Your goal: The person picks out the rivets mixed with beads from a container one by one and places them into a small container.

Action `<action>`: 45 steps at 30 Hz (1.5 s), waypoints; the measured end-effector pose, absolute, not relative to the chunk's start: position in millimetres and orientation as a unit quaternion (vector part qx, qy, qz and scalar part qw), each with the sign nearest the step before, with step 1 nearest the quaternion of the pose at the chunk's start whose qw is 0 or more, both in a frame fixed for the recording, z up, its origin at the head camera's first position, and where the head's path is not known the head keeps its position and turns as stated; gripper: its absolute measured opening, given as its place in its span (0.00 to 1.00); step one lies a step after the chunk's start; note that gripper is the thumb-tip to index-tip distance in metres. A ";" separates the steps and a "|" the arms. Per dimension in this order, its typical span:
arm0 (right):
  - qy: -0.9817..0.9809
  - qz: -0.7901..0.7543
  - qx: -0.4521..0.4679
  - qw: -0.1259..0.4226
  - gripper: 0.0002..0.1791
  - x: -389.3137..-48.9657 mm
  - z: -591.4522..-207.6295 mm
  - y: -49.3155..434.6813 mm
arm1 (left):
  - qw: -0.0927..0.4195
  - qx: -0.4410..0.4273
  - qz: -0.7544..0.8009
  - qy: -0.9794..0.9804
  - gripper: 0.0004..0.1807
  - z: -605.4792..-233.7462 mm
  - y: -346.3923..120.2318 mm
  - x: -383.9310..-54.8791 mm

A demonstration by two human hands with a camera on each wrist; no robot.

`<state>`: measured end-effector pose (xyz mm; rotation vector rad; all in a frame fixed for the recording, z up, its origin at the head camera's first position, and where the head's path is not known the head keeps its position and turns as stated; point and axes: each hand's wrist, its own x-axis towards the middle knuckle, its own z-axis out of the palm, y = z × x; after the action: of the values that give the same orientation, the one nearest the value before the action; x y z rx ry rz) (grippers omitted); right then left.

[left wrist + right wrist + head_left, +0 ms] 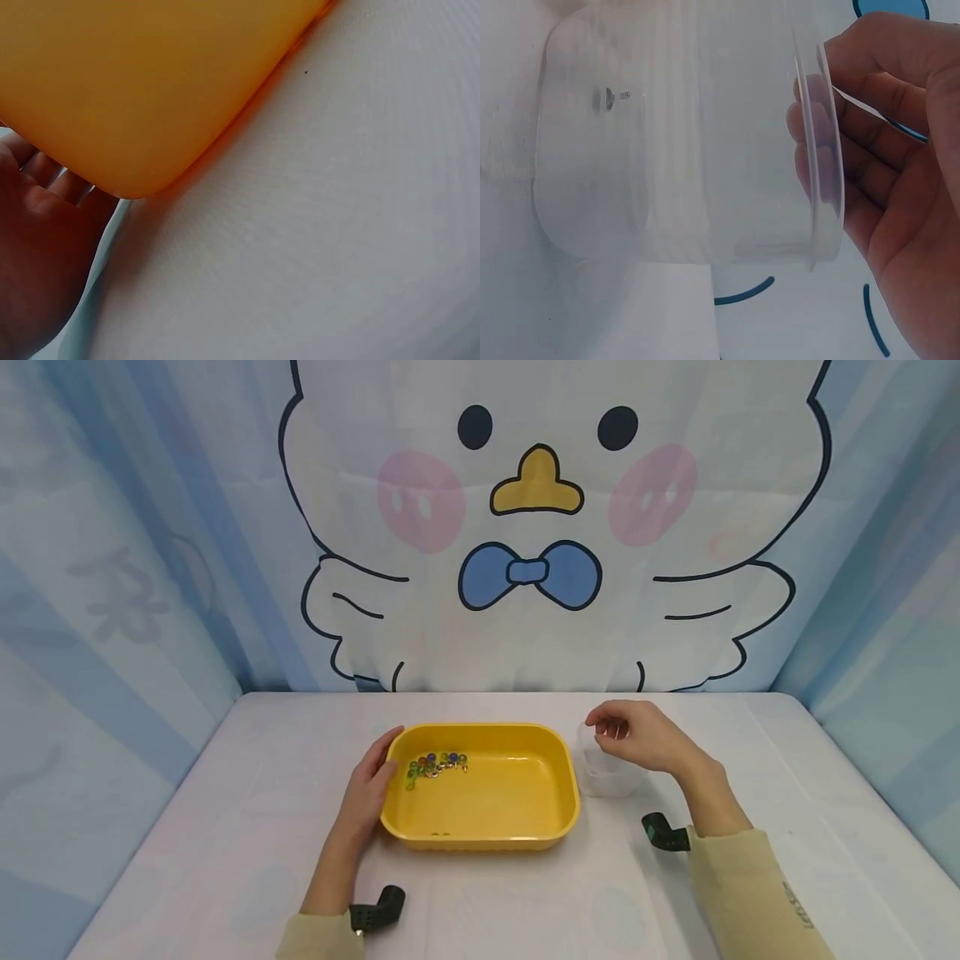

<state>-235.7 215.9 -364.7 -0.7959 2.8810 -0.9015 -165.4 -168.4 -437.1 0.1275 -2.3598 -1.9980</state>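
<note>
A yellow rectangular tray (495, 810) sits mid-table. My left hand (372, 781) holds its left side, thumb at the rim and the other fingers along the outer wall. In the left wrist view that hand (45, 232) is partly hidden behind the tray's corner (150, 112). Small coloured beads and metal bits (437, 764) cluster in the tray's left part. My right hand (637, 735) is over a clear plastic tub (606, 781), thumb and forefinger apart. Through the tub's wall (742, 150), the right wrist view shows bent fingertips by the rim and a small metal piece (615, 97) near the base.
The tub stands close to the tray's right side on the white tabletop (510, 902). A curtain with a printed cartoon face (536, 635) hangs behind the table's back edge. Black wrist cameras jut inward from the left wrist (378, 907) and right wrist (663, 832).
</note>
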 end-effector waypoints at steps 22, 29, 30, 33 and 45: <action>0.920 -0.285 -0.269 -0.017 0.10 -238.1 -355.9 204.5 | 0.023 0.038 -0.649 -0.759 0.28 -437.5 -169.3 -167.2; 0.922 -0.285 -0.263 -0.016 0.10 -239.4 -350.9 200.7 | 0.023 0.039 -0.647 -0.761 0.29 -436.8 -169.2 -167.0; 0.921 -0.286 -0.263 -0.016 0.10 -239.6 -350.7 200.3 | 0.025 0.036 -0.647 -0.761 0.29 -436.8 -169.4 -167.0; 0.921 -0.289 -0.262 -0.015 0.11 -240.1 -350.2 199.2 | 0.024 0.037 -0.647 -0.761 0.28 -437.3 -169.3 -167.3; 0.915 -0.295 -0.273 -0.021 0.12 -240.4 -343.9 193.3 | 0.021 0.043 -0.649 -0.759 0.28 -438.9 -169.8 -167.5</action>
<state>-240.4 193.3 -343.9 -0.8696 2.9143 -0.9392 -167.5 -169.8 -438.9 0.1341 -2.3545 -2.0112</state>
